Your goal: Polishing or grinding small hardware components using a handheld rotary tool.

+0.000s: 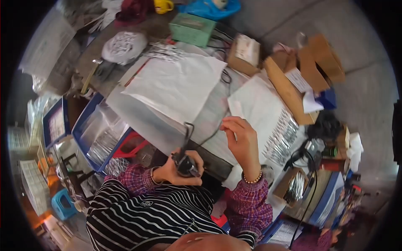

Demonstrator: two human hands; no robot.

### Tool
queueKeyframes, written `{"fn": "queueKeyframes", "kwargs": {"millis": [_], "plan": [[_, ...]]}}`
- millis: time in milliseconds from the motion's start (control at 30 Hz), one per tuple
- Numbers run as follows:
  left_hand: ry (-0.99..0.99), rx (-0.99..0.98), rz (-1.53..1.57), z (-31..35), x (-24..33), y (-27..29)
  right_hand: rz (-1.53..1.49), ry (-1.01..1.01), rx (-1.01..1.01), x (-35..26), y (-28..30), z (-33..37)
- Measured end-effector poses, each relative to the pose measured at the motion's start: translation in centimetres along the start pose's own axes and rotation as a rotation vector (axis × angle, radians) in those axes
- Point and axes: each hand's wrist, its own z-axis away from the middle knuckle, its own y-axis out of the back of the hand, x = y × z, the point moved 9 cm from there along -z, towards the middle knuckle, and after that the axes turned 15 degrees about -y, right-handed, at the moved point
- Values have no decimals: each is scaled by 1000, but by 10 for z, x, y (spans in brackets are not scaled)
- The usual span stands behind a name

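My left hand (181,168) is wrapped round a black hand tool (185,164), held low in front of my striped apron. A bent metal loop (189,129) rises from the tool's far end; its exact kind is unclear. Over the white sheeting, my right hand (242,140) is raised with bent fingers drawn toward the thumb. Whatever may be between those fingertips is too small to make out. Rows of small shiny metal pieces (281,138) lie on a white sheet (251,100) to the right of that hand. Another white sheet (176,85) lies farther off.
Blue bins (79,129) with metal pieces stand at the left, beside a red stool (133,144). A green box (191,29), a white bag (124,47) and a carton (243,54) line the far side. Open cardboard boxes (284,90) and a cable (312,180) are at the right.
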Motion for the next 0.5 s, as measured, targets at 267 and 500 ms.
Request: {"fn": "queueKeyframes", "kwargs": {"millis": [267,500], "plan": [[-80,9,-74,10,17,36,-30,58,-187,-19,-102,-113],[-37,115,-20,25,14,68,57,203,28,-58,-183,-186]]}}
